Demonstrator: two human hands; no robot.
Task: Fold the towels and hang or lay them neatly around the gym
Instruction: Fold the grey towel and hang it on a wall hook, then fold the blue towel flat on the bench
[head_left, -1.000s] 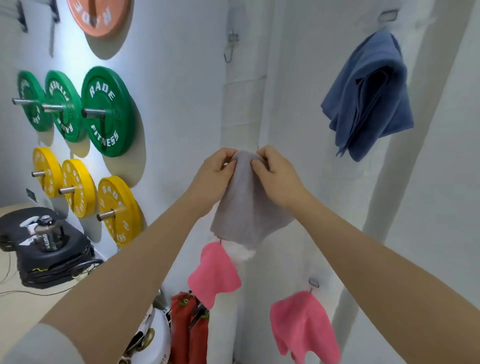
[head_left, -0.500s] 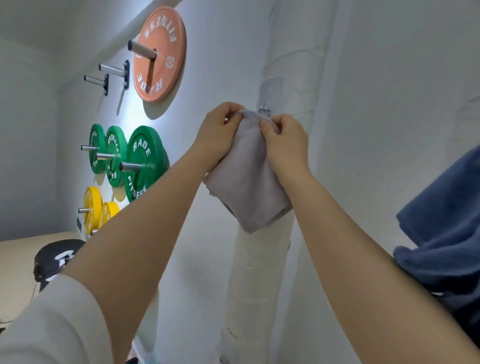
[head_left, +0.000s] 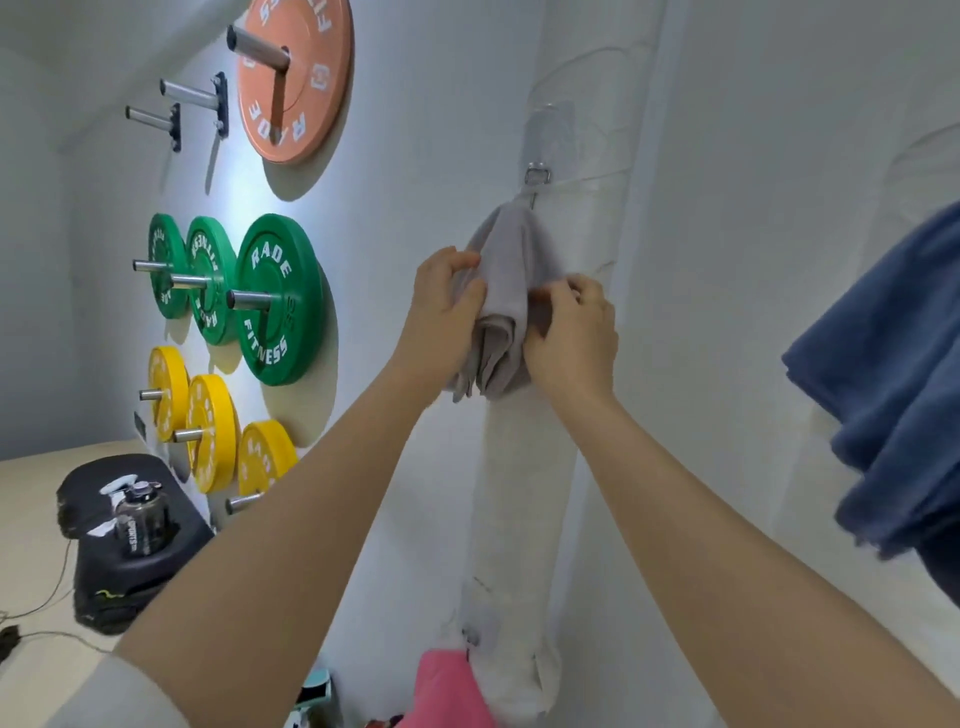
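White gym wall, padded column as landmark. Grey towel hangs from hook on column. Left hand and right hand both pinch towel's sides. Best tug both sides evenly, smooth drape. Left of column, green plate reads "RADE FITNESS".

Bare wall lies open between the green plates and the white pipe; blue towel crowds the right
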